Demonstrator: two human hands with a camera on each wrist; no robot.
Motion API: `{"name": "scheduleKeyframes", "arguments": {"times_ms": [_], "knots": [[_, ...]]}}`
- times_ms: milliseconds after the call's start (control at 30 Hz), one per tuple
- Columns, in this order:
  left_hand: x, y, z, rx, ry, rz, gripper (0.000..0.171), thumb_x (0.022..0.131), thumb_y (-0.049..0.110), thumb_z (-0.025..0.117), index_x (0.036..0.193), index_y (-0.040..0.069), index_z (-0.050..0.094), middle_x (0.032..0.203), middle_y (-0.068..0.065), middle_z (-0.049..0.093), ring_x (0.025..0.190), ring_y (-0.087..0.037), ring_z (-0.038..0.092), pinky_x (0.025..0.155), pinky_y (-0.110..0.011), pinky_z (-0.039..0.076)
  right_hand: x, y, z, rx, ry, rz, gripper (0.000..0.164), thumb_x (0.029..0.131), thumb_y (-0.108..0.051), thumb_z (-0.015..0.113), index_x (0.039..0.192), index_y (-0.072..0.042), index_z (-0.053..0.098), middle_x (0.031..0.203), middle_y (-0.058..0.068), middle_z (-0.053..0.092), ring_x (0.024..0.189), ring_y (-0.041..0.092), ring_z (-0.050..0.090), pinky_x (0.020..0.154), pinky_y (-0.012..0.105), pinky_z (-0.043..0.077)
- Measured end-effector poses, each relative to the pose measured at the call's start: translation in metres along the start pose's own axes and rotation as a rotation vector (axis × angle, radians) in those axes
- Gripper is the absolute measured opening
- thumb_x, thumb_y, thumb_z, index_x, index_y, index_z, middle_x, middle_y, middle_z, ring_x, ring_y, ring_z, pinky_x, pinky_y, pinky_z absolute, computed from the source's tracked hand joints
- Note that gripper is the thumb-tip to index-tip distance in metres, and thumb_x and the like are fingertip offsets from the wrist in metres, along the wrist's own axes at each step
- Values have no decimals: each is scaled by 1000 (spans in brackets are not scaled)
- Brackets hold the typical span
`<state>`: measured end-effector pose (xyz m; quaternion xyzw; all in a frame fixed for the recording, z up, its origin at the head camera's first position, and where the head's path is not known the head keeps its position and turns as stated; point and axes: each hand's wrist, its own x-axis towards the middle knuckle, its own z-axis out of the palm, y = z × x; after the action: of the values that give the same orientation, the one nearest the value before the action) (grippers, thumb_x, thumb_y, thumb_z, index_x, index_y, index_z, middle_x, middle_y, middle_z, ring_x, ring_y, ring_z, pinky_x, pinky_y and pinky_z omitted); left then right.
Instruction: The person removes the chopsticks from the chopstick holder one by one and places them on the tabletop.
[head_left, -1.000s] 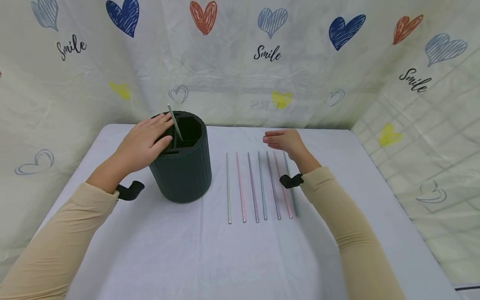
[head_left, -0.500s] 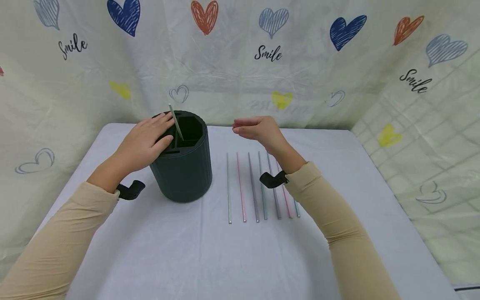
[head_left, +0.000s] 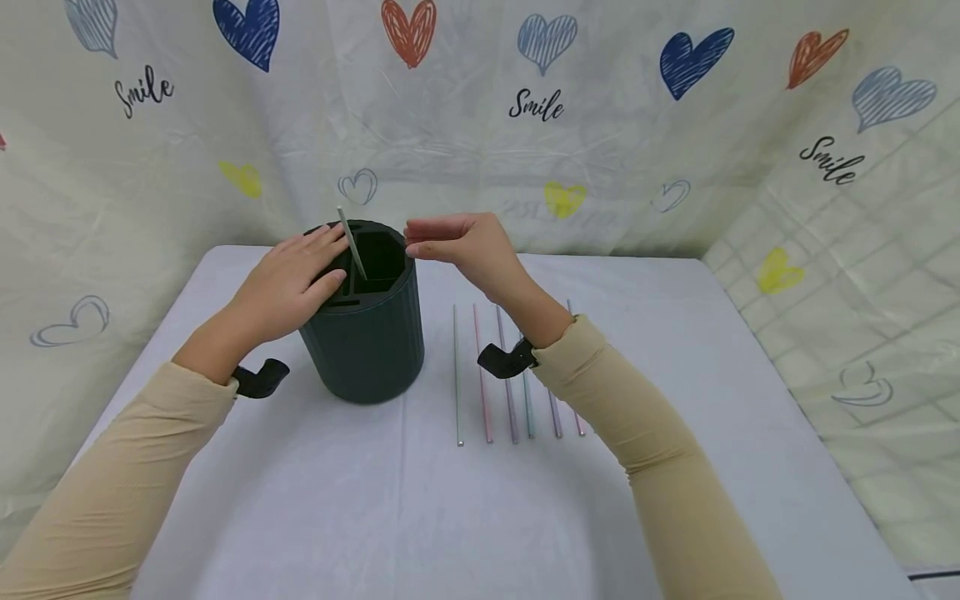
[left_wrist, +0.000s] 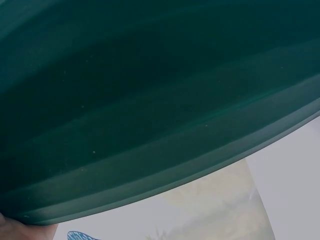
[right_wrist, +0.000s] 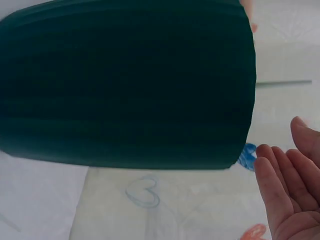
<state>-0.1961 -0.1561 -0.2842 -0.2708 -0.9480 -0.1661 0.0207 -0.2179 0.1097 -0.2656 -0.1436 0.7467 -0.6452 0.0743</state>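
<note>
A dark green round utensil holder (head_left: 367,354) with a divided top stands on the left of the table; its ribbed wall fills most of the left wrist view. My left hand (head_left: 288,279) lies across the left part of its top, fingers extended. A thin pale green stick (head_left: 351,243) leans upright out of a compartment, beside the left fingers. My right hand (head_left: 468,248) is at the holder's right rim, fingers straight and together. In the right wrist view the right hand (right_wrist: 290,192) has a gap between thumb and fingers, holding nothing. Whether it touches the rim, I cannot tell.
Several thin pastel sticks, among them a green stick (head_left: 458,383) and a pink stick (head_left: 483,383), lie in a row right of the holder, partly under my right forearm. A white cloth covers the table (head_left: 337,500). A heart-printed curtain (head_left: 465,125) hangs behind.
My right hand has moved left from above the row of sticks to the holder's right rim. The left hand, the holder and the leaning stick have stayed in place.
</note>
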Motion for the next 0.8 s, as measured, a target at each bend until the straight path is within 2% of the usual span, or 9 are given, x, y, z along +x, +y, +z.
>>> {"name": "scheduleKeyframes", "arguments": {"times_ms": [300,633,800], "knots": [[1,-2,0,-2,-12,-3,58,107,34,36,157,5,28,166,-14,20,155,-35,15,126,-55,13,6,-8,28,-30,-57,-45,38,85,-13,79,123,-8,72,117,9,74,110,13,71,98,25,55],[0,-1,0,-7,-6,2,58,107,34,35,157,5,27,166,-14,20,155,-35,15,126,-54,12,16,-6,45,-37,-64,-87,37,86,-11,78,122,-6,72,118,12,74,110,14,70,90,24,59],[0,-2,1,-15,0,-5,58,107,34,36,157,5,28,166,-14,21,155,-35,16,126,-54,12,17,-6,52,-106,-47,-114,36,85,-14,79,121,-8,73,119,9,74,109,14,70,89,22,58]]}}
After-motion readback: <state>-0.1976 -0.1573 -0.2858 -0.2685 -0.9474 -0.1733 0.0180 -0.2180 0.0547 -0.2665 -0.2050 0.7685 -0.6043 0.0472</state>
